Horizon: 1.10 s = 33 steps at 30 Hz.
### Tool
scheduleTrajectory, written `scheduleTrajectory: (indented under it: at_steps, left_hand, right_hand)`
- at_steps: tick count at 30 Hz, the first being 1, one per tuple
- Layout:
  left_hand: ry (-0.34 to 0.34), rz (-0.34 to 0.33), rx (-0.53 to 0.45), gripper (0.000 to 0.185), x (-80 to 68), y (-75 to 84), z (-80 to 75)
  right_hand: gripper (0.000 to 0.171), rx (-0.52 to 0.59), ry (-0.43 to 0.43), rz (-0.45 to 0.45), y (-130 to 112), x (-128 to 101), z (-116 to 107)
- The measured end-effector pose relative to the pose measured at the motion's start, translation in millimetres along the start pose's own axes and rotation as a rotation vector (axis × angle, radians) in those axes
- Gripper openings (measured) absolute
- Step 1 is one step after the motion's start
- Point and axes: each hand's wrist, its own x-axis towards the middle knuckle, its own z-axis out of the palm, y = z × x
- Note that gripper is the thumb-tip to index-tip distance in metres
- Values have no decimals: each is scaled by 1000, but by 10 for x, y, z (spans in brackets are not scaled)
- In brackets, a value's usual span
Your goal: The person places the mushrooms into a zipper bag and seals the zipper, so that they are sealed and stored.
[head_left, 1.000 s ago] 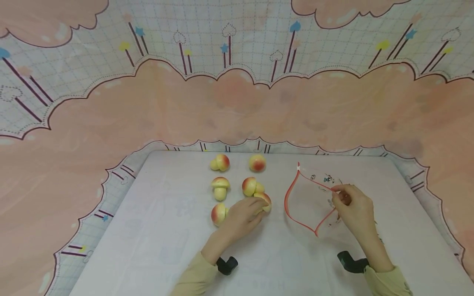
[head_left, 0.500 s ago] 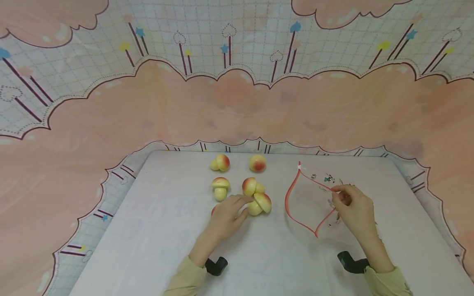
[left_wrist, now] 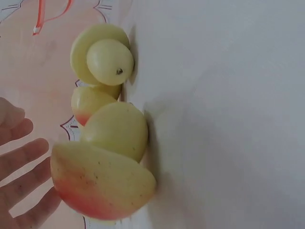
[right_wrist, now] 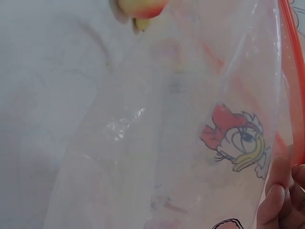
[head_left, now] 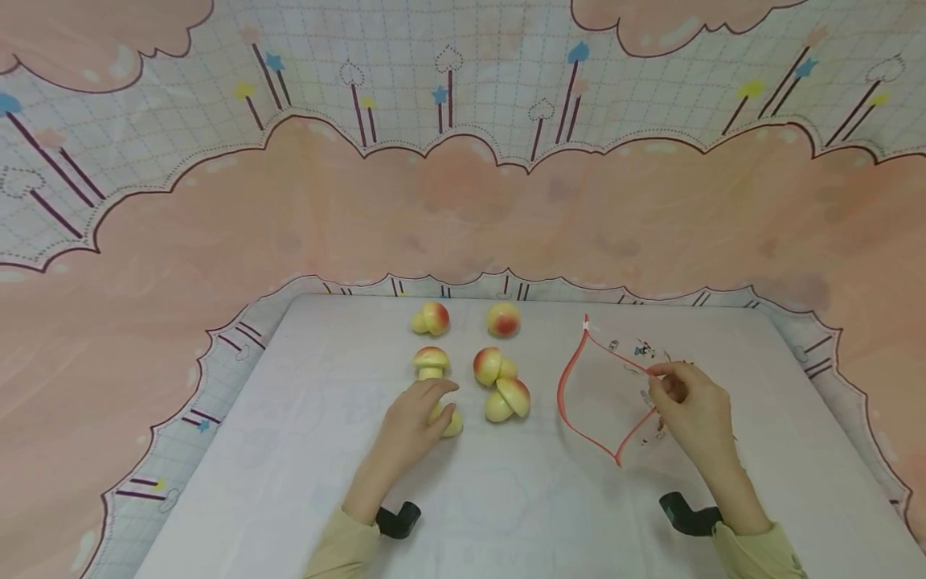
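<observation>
My left hand [head_left: 407, 425] curves loosely over the front-left toy mushroom [head_left: 452, 425], yellow with a red-tinged cap. In the left wrist view its fingers [left_wrist: 27, 183] are spread beside that mushroom's cap [left_wrist: 97, 186], fingertips right at the cap's edge. The hand hides part of this mushroom in the head view. My right hand [head_left: 690, 406] pinches the red-edged mouth of a clear zip bag [head_left: 561, 394], which gapes toward the mushrooms. A cartoon duck print [right_wrist: 240, 140] shows on the bag's film in the right wrist view.
Several similar mushrooms lie around the left hand: one at the back left [head_left: 431, 318], one at the back right [head_left: 502, 319], and a touching pair to the right, the nearer mushroom [head_left: 510, 400] closest to the bag. Everything rests on a white table [head_left: 289, 450] before a patterned cloth [head_left: 463, 217].
My left hand has drawn back leftward from the front-right mushroom, leaving it on the table, to the front-left one. My right hand keeps its hold on the bag, almost unmoved.
</observation>
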Motion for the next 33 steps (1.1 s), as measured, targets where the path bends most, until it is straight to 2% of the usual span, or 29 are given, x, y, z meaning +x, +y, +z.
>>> scheduleTrajectory:
  at_steps: [5,10,17,22,28,33]
  left_hand:
    - [-11,-56,-6,30,-50,-70,-11]
    - [-56,-128,-29,35,-87,-118,-35]
    - [-137,-151,-75,48,-138,-151,-58]
    - [-205,-195,-105,54,-163,-169,-77]
    - [-232,-214,-170,57,-171,-202,-80]
    - [-240,-203,-202,59,-185,-231,-61]
  right_hand:
    - [11,2,1,-4,-5,-1,-3]
    - [11,4,6,-12,-7,-6,-3]
    - [11,9,3,-11,-5,-3,-4]
    - [11,14,1,-8,-6,-4,-1]
    - [11,19,1,-6,-5,-5,1]
    - [11,15,5,-2,-2,-4,-3]
